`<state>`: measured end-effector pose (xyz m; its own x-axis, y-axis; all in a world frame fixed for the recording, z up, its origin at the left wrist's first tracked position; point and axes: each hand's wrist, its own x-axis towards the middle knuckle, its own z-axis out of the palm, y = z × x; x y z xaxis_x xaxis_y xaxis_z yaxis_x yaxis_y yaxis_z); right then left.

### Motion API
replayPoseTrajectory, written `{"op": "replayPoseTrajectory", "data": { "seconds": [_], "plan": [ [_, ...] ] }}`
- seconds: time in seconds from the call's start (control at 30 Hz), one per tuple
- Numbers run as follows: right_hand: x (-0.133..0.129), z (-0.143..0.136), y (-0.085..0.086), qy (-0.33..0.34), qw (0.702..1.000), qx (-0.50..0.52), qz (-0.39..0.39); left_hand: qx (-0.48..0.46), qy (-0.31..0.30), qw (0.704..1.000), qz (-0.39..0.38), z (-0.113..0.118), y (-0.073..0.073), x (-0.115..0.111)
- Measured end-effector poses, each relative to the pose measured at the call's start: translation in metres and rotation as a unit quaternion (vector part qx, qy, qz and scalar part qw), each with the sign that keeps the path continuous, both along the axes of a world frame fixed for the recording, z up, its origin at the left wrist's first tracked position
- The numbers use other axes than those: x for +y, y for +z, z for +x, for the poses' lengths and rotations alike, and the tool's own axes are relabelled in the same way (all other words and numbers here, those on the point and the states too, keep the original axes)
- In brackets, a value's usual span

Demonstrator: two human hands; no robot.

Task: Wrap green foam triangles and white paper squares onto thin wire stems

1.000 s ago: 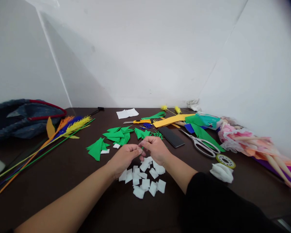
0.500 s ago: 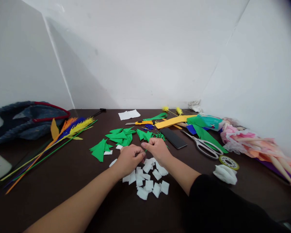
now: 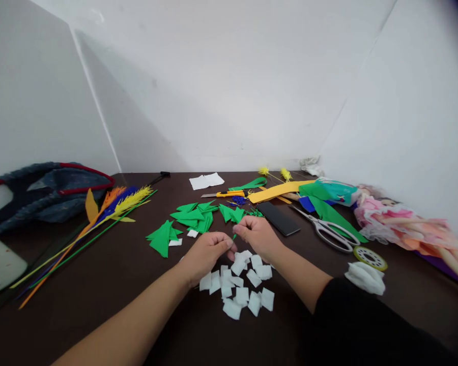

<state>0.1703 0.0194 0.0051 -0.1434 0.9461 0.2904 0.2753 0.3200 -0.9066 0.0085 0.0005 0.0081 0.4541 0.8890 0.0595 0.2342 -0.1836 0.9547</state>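
The right hand (image 3: 258, 236) pinches a small green piece (image 3: 234, 237) over the table (image 3: 99, 295), well short of its far edge. The left hand (image 3: 210, 251) curls just beside; from here I can't tell whether it grips anything. White squares (image 3: 241, 295) lie nearer the person.

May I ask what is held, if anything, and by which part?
The right hand pinches a green bit, by which part is too small to tell; whether the left hand holds anything is unclear.
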Motion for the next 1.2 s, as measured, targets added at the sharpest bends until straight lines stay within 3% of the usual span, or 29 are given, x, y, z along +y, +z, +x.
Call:
{"op": "replayPoseTrajectory", "data": {
  "seconds": [0.1,0.27,0.57,0.87,1.03,1.2],
  "plan": [
    [-0.002,-0.002,0.005,-0.049,0.994,-0.082,0.061,0.018,-0.007,1.000,0.023,-0.002,0.000,0.001],
    [0.000,-0.006,0.004,-0.081,0.985,-0.111,0.109,0.099,0.014,0.986,0.132,-0.001,-0.001,0.002],
    [-0.002,-0.011,0.003,-0.097,0.993,-0.031,0.052,0.200,0.111,0.930,0.288,0.004,0.000,-0.007],
    [-0.001,-0.019,0.002,-0.082,0.995,0.054,-0.008,0.219,0.119,0.900,0.358,0.001,-0.001,-0.007],
    [0.003,-0.012,0.001,-0.033,0.989,0.133,-0.062,0.197,0.117,0.922,0.312,-0.003,0.000,-0.003],
    [0.005,0.000,0.001,0.116,0.954,0.243,-0.136,0.122,0.097,0.959,0.237,-0.010,0.001,0.004]
  ]
}}
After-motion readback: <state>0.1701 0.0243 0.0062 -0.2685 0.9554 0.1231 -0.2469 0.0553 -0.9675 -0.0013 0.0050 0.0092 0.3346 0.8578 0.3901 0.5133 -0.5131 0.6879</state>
